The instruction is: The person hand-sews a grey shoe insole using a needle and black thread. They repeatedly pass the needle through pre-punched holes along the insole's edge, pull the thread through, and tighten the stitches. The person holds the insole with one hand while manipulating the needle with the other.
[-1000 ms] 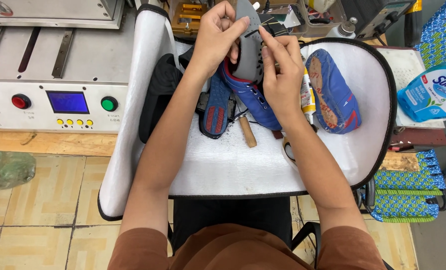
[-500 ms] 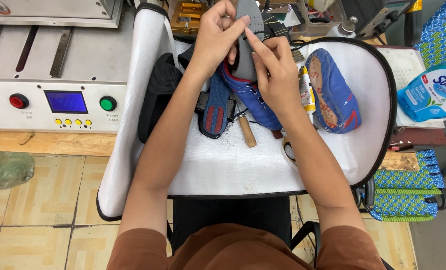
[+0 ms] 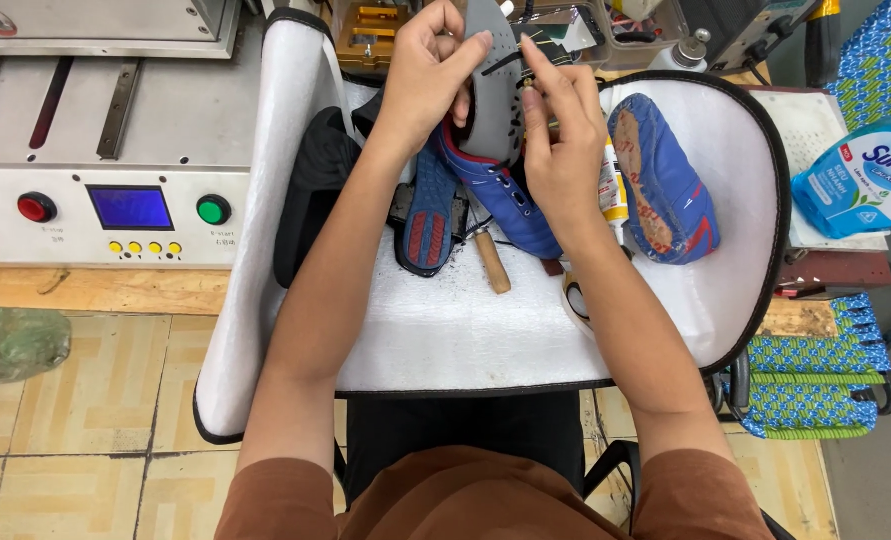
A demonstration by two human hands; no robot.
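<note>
Your left hand (image 3: 428, 75) is closed around the upper edge of the grey shoe sole (image 3: 493, 85), fingers curled over its rim and holding it upright above the white padded surface (image 3: 466, 330). Your right hand (image 3: 564, 140) is just beside the sole's right edge, thumb and forefinger pinched together on something small and dark; you cannot tell from here what it is. The blue upper (image 3: 496, 195) of that same shoe hangs below the sole, between your wrists. A second blue shoe (image 3: 666, 185) lies sole-up to the right, a blue insole (image 3: 428, 215) to the left, and a wooden-handled tool (image 3: 493, 262) rests between them.
</note>
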